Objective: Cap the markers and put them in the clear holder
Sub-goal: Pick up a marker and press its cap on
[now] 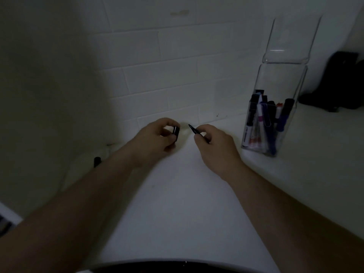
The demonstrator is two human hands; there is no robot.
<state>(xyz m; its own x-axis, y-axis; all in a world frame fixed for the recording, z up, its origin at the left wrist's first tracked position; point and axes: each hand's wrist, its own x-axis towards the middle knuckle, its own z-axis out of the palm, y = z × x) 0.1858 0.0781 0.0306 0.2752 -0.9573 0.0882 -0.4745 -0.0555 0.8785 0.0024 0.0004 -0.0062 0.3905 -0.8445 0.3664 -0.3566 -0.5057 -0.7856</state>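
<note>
My left hand point(157, 139) pinches a small black cap point(175, 131) above the white counter, its open end turned toward the right. My right hand point(213, 142) grips a thin dark marker point(195, 131) whose bare tip points up and left at the cap. A small gap separates tip and cap. The clear holder point(283, 79) stands to the right against the tiled wall, with several capped markers point(264, 123) leaning inside its lower part.
A small dark marker or cap point(97, 161) lies at the counter's left edge, by the side wall. A dark object point(338, 83) sits behind the holder at far right. The white counter point(183, 203) ends at a dark front edge below.
</note>
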